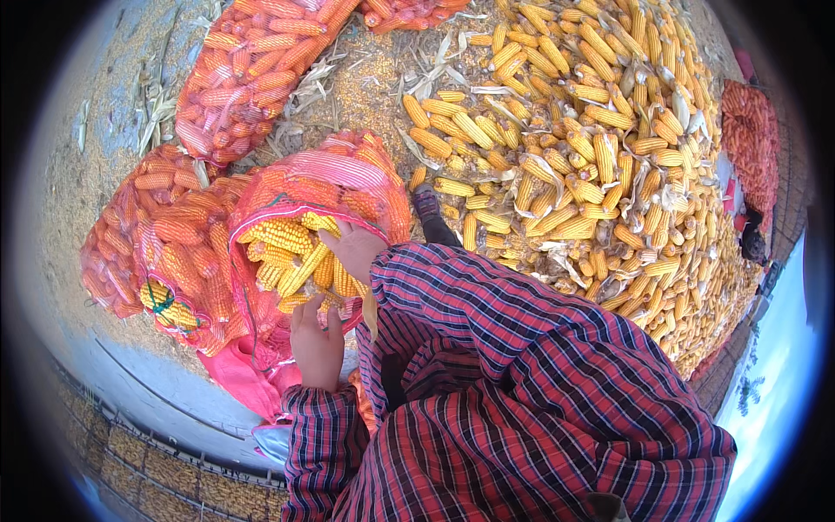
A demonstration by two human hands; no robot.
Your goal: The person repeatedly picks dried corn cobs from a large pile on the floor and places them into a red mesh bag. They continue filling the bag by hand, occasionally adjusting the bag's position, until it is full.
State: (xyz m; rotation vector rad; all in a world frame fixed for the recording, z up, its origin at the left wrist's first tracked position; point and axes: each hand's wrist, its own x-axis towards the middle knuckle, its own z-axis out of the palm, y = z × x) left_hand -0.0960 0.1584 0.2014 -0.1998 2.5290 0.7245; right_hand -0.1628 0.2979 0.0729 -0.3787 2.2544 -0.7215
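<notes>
Left hand [317,344] grips the near rim of the open red mesh sack [287,187]; right hand [355,248] rests open on the corn cobs [291,252] at its mouth, cobs lying crosswise.

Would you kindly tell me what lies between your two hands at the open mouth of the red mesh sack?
In the head view, yellow corn cobs fill the stretch between the left hand and right hand, inside the red mesh sack.
</notes>
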